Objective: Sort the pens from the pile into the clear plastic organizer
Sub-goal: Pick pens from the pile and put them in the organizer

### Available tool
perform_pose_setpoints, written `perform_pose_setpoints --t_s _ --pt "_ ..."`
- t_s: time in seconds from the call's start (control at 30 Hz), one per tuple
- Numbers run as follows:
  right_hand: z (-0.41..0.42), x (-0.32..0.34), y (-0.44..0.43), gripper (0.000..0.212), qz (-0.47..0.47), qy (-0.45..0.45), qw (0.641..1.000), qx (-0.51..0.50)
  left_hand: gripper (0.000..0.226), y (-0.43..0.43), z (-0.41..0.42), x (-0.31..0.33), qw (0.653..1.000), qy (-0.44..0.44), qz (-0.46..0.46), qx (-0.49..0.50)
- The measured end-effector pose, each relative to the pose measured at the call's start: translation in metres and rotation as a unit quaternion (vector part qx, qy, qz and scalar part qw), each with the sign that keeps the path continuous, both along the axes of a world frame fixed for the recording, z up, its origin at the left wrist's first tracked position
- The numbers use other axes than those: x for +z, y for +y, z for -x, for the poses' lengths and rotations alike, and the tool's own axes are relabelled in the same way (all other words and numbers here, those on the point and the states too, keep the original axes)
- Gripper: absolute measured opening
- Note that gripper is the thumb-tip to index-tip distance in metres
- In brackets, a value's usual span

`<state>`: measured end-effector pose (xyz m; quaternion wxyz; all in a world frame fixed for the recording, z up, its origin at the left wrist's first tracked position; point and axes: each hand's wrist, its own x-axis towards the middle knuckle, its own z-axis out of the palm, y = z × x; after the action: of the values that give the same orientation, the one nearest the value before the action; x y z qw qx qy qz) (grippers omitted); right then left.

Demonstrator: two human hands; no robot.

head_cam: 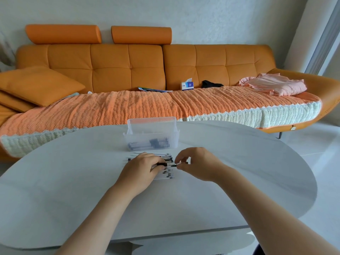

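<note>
as left hand (145,167) lies on pile (166,176), right hand (195,162) apparently pinches pen (181,163)

The pens (164,176) are slim, with white barrels and black ends. They lie flat in a tight row on the pale desk (73,181), side by side, each running left to right. The left hand (145,166) covers the middle of the row. 1 pen (177,164) is pinched at its end by the right hand (196,162). Just behind the row stands the clear plastic organizer (173,138), upright, ribbed and open-topped, with more pens (147,144) lying in its bottom.
</note>
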<state>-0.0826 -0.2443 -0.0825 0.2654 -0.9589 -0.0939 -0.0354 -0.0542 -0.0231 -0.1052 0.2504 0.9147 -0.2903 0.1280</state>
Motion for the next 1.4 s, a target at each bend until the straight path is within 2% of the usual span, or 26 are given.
perform_pose_setpoints --t_s 0.37,0.57,0.7,0.87,0.97,1.07,1.17,1.27,1.4 --pt "0.002 -0.003 0.017 0.019 -0.003 -0.032 0.999 0.010 0.019 -0.001 0.001 0.005 0.997 0.057 0.035 -0.038" --pt "0.004 -0.001 0.023 0.024 0.044 -0.025 0.999 0.012 0.018 0.001 -0.001 0.005 0.997 0.049 0.031 -0.044" --pt "0.005 0.002 0.027 0.024 -0.020 -0.030 0.999 0.016 0.017 0.006 -0.002 0.010 0.996 0.012 0.065 -0.054" --pt "0.002 0.005 0.028 0.022 -0.075 -0.003 0.997 0.008 0.016 0.008 0.000 0.018 0.999 -0.025 0.012 -0.027" --pt "-0.001 0.006 0.029 0.020 -0.098 -0.023 0.995 -0.016 0.019 0.014 -0.005 0.023 0.998 -0.057 -0.013 0.022" --pt "-0.003 0.003 0.032 0.017 -0.072 -0.058 0.996 -0.016 0.009 0.019 -0.010 0.023 1.000 -0.017 -0.006 0.023" --pt "-0.003 0.001 0.039 0.026 -0.037 -0.109 0.993 0.025 0.007 0.018 -0.013 0.022 1.000 -0.003 0.002 0.000" --pt "-0.008 -0.001 0.043 0.024 -0.021 -0.141 0.989 0.046 0.010 0.019 -0.020 0.025 0.998 -0.066 0.002 -0.008" --pt "-0.023 0.007 0.037 0.023 -0.021 -0.176 0.984 -0.005 0.029 0.029 -0.033 0.031 0.986 -0.167 0.016 0.026"
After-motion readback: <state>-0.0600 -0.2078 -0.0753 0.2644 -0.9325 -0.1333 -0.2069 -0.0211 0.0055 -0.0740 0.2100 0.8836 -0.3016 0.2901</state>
